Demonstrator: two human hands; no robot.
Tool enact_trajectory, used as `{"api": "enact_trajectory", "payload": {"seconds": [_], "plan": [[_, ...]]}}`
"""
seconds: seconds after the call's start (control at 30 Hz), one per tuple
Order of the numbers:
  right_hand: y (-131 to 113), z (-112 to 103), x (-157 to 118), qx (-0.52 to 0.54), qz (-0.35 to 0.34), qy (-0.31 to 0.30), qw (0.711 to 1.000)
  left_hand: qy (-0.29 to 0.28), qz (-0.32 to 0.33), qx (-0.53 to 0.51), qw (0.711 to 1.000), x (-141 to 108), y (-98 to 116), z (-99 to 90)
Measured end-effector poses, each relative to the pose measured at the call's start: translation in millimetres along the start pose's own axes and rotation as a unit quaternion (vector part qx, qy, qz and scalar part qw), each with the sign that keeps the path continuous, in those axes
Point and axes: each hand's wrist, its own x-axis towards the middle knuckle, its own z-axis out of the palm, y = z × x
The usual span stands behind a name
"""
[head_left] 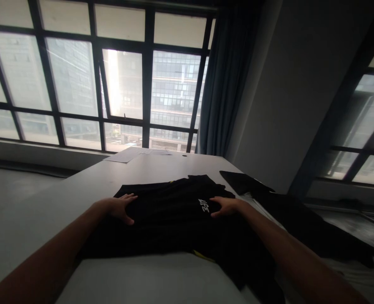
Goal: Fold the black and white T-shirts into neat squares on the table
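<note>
A black T-shirt (168,215) with white lettering and small yellow edges lies spread sideways across the white table (107,179). My left hand (120,208) rests on its left part, thumb and fingers spread on the cloth. On the right, my right hand (223,206) lies beside the white lettering, fingers stretched out and thumb apart. Neither hand pinches the fabric. One sleeve of the shirt hangs toward the near right, partly under my right forearm.
Another dark cloth (304,219) lies along the table's right side and beyond. White papers (126,155) lie at the far end. Past the table stand large windows (177,88), a blue curtain (225,80) and a grey pillar (275,105).
</note>
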Motion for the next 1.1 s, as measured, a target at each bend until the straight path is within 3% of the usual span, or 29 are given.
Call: {"api": "enact_trajectory", "payload": {"seconds": [0.1,0.3,0.37,0.57,0.7,0.8,0.9,1.0,1.1], "plan": [[8,4,3,0.036,-0.037,0.008,0.999,0.003,-0.019,0.002,1.0,-6,-7,-5.8],[16,10,-3,0.079,-0.073,0.028,0.994,0.147,-0.03,-0.049,0.987,16,-24,-8.1],[16,13,-7,0.093,-0.079,0.041,0.992,0.168,-0.028,-0.051,0.984,28,-27,-15.5],[18,26,-15,0.121,-0.09,0.103,0.983,0.148,-0.02,-0.093,0.984,57,-22,-60.4],[21,33,-18,0.116,-0.089,0.133,0.98,0.063,0.016,-0.073,0.995,73,-5,-51.4],[22,35,-19,0.115,-0.084,0.136,0.98,0.05,0.048,-0.008,0.998,80,5,-41.9],[22,35,-19,0.113,-0.082,0.14,0.98,0.124,-0.03,0.023,0.992,79,5,-59.0],[21,35,-20,0.109,-0.089,0.146,0.979,0.282,-0.134,0.055,0.948,69,4,-85.2],[19,34,-22,0.104,-0.087,0.147,0.98,0.391,-0.129,0.095,0.906,62,16,-85.6]]}}
